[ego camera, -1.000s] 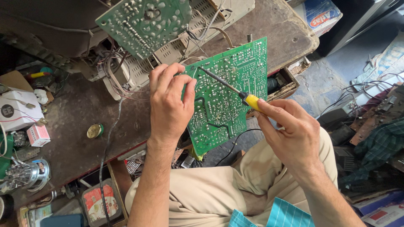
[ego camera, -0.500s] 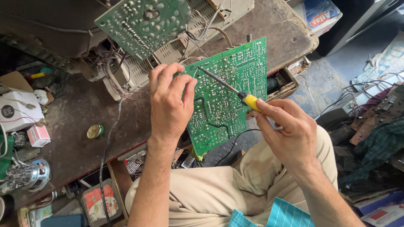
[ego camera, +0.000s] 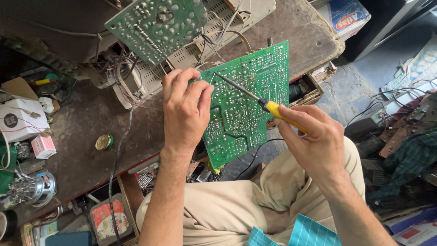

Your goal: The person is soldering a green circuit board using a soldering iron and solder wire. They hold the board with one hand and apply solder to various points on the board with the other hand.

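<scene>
One green solder-dotted circuit board [ego camera: 246, 105]

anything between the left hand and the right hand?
Head view: the green circuit board spans the gap, gripped by the left hand; the yellow-handled soldering iron in the right hand crosses it.

Electronics repair workshop (circuit boards [ego camera: 248, 102], cluttered workbench [ego camera: 82, 123]).

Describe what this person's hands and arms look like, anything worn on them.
Both forearms are bare, with no sleeves reaching them. The left hand and right hand are ungloved, and no ring, watch or bracelet shows on the fingers or wrists. A turquoise checked shirt edge shows at the bottom, above beige trousers.
</scene>
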### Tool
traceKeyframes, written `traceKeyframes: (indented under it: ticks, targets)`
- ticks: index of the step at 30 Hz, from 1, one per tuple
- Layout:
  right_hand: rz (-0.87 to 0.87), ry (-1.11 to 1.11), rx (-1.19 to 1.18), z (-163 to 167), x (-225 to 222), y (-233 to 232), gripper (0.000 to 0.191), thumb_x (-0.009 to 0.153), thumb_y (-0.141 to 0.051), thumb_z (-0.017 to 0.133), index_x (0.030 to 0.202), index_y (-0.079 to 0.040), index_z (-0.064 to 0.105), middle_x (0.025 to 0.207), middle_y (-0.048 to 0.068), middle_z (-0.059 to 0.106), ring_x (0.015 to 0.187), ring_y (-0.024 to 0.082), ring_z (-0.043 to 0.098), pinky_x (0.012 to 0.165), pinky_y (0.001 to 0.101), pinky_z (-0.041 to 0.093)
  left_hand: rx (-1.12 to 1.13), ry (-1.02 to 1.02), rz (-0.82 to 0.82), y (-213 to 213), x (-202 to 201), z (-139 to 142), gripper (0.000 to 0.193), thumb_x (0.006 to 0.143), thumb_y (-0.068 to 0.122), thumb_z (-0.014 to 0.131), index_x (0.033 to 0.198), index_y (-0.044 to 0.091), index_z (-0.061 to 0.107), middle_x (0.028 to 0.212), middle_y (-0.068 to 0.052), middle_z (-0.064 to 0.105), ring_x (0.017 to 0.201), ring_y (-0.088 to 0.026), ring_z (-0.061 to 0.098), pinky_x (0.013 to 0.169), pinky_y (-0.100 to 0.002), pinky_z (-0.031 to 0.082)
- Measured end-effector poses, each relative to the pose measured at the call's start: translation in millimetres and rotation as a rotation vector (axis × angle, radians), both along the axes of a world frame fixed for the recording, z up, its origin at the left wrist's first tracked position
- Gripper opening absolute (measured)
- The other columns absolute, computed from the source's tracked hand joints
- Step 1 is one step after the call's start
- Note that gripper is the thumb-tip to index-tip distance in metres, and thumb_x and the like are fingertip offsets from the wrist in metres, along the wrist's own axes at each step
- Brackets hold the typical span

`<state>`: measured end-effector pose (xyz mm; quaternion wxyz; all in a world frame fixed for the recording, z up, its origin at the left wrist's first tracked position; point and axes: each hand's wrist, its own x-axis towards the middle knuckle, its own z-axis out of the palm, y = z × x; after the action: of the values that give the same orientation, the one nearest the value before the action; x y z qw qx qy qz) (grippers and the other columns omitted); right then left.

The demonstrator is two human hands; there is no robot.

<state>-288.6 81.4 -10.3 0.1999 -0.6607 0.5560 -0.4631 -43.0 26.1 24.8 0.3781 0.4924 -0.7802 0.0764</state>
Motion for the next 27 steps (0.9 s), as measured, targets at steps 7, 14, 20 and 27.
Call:
traceKeyframes:
  ticks: [7, 14, 20, 27]
  targets:
    - [-0.001, 0.018, -0.015, 0.3, -1.3, -0.3, 0.027, 0.089, -0.01, 0.079, 0.116, -0.012, 0.078, 0.107, 0.008, 0.075, 0.081, 0.014, 0.073, 0.062, 0.0257, 0.058, -0.008, 0.013, -0.009, -1.4, -0.2, -0.1, 0.012, 0.093, 0.001, 0.077, 0.098, 0.001, 0.066, 0.119, -0.011, 0.062, 0.118, -0.033, 0.056, 0.099, -0.044, 0.05]
    - [-0.004, 0.013, -0.026, 1.8, -0.9, 3.0, 0.027, 0.09, -0.008, 0.079, 0.117, -0.012, 0.078, 0.107, 0.007, 0.075, 0.081, 0.013, 0.073, 0.061, 0.0249, 0.058, -0.013, 0.021, -0.023, -0.8, 1.8, -0.3, 0.013, 0.093, -0.001, 0.075, 0.097, 0.001, 0.063, 0.12, -0.012, 0.063, 0.118, -0.033, 0.056, 0.101, -0.044, 0.05]
    - [-0.013, -0.017, -0.038, 0.9, 0.8, 5.2, 0.027, 0.09, -0.008, 0.079, 0.118, -0.011, 0.077, 0.106, 0.007, 0.075, 0.081, 0.012, 0.072, 0.06, 0.0245, 0.057, -0.017, 0.018, -0.023, -0.7, 2.3, -0.5, 0.013, 0.092, -0.002, 0.075, 0.097, 0.002, 0.063, 0.12, -0.012, 0.063, 0.118, -0.034, 0.056, 0.101, -0.045, 0.05]
    - [0.003, -0.004, -0.037, -1.8, 3.3, 2.9, 0.028, 0.091, -0.007, 0.079, 0.119, -0.012, 0.077, 0.108, 0.007, 0.075, 0.082, 0.013, 0.073, 0.062, 0.0241, 0.059, -0.015, 0.023, -0.024, -0.3, 1.8, -0.4, 0.013, 0.092, -0.003, 0.075, 0.097, 0.001, 0.063, 0.119, -0.012, 0.063, 0.118, -0.034, 0.057, 0.1, -0.045, 0.05]
